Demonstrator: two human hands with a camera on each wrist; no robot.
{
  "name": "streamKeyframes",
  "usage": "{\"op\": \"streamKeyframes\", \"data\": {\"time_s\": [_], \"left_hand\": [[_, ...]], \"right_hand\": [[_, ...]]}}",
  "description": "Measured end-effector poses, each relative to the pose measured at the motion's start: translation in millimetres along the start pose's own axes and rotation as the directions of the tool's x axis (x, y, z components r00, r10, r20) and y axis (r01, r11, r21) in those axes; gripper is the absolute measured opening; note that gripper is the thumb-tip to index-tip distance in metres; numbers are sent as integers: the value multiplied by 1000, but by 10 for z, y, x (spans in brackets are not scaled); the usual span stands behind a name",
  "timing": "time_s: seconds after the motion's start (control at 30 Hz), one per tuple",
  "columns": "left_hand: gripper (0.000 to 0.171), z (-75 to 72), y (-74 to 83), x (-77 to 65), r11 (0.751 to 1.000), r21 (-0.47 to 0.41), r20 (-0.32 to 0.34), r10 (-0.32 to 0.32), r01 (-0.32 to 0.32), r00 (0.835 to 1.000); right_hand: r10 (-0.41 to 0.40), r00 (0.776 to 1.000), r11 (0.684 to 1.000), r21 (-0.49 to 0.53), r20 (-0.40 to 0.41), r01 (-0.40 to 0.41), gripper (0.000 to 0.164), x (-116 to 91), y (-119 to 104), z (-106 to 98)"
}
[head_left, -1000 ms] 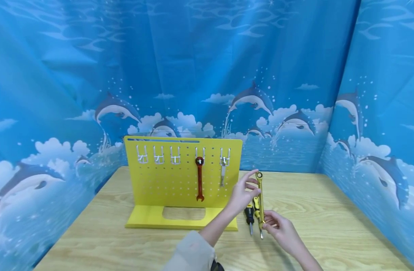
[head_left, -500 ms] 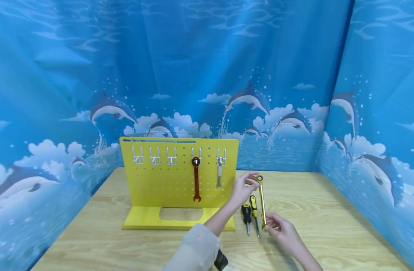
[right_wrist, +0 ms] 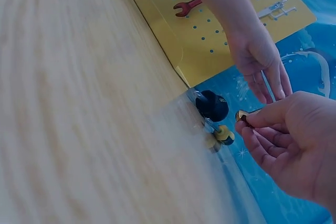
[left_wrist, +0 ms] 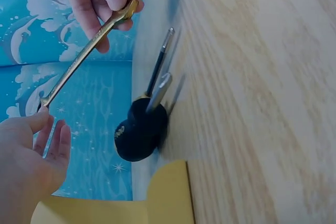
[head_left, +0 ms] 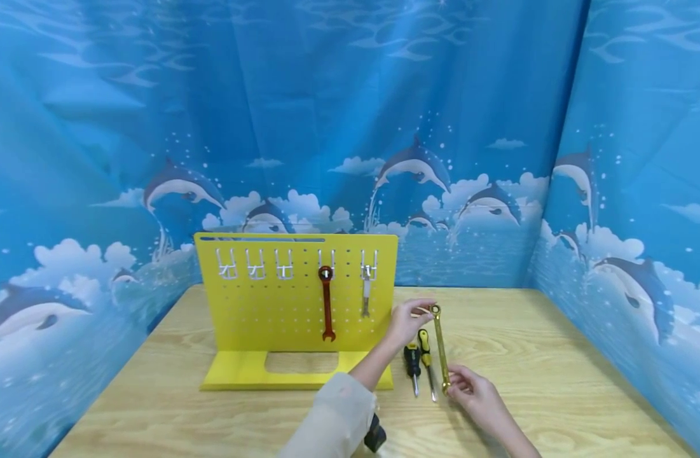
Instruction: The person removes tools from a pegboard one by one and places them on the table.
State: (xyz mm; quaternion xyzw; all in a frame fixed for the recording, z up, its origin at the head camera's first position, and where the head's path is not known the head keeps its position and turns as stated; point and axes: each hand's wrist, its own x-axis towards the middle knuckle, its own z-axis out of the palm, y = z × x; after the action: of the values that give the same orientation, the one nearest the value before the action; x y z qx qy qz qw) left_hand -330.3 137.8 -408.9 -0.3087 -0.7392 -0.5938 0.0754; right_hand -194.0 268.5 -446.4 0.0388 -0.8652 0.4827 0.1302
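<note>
A gold ratchet wrench (head_left: 440, 348) is held up between both hands at the right of the pegboard. My left hand (head_left: 405, 323) pinches its ring end at the top. Lower down, my right hand (head_left: 477, 394) grips the opposite end between thumb and fingers. Seen from the left wrist, the wrench shaft (left_wrist: 79, 59) slants bare between the two hands, off the table. In the right wrist view the right fingers cover most of the wrench, and only a gold tip (right_wrist: 242, 116) shows. Two screwdrivers lie beside it, a thick black one (head_left: 412, 361) and a slimmer yellow-and-black one (head_left: 425, 348).
A yellow pegboard (head_left: 252, 324) on a flat base stands left of the hands. A red wrench (head_left: 327, 305) and a small silver wrench (head_left: 365, 298) hang from its hooks; three hooks at left hold nothing. A dolphin-print curtain (head_left: 327, 127) closes off the wooden table's (head_left: 498, 337) back.
The gold wrench has moved slightly down and right, away from the screwdrivers, which now show fully. The left fingers have closed in on its ring end. The head view has shifted a little right.
</note>
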Motion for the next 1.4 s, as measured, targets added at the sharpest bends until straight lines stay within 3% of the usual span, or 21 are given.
{"op": "streamKeyframes", "data": {"time_s": [0.27, 0.53, 0.7, 0.93, 1.1, 1.23, 1.4], "left_hand": [[27, 43, -149, 15, 999, -14, 31, -37, 38, 999], [25, 97, -294, 16, 992, 54, 60, -115, 112, 992], [26, 122, -408, 34, 988, 125, 52, -100, 93, 994], [26, 148, -433, 20, 986, 145, 49, -91, 83, 995], [27, 195, -456, 23, 986, 155, 47, -77, 69, 996], [26, 224, -475, 28, 983, 141, 38, -127, 121, 991], [26, 233, -497, 15, 977, 146, 76, -167, 155, 983]], "right_hand": [[36, 999, 999, 22, 20, -37, 45, -18, 39, 5], [15, 1000, 1000, -6, 20, -15, 45, -26, 112, 35], [1, 1000, 998, -56, -19, -3, 43, -32, 153, 41], [-27, 998, 997, -79, -59, 23, 40, -29, 205, 40], [-123, 990, 987, -113, -64, 115, 38, -25, 228, 41], [-180, 982, 976, -139, -64, 170, 37, -20, 238, 44], [-147, 988, 982, -126, -42, 140, 36, -17, 247, 42]]}}
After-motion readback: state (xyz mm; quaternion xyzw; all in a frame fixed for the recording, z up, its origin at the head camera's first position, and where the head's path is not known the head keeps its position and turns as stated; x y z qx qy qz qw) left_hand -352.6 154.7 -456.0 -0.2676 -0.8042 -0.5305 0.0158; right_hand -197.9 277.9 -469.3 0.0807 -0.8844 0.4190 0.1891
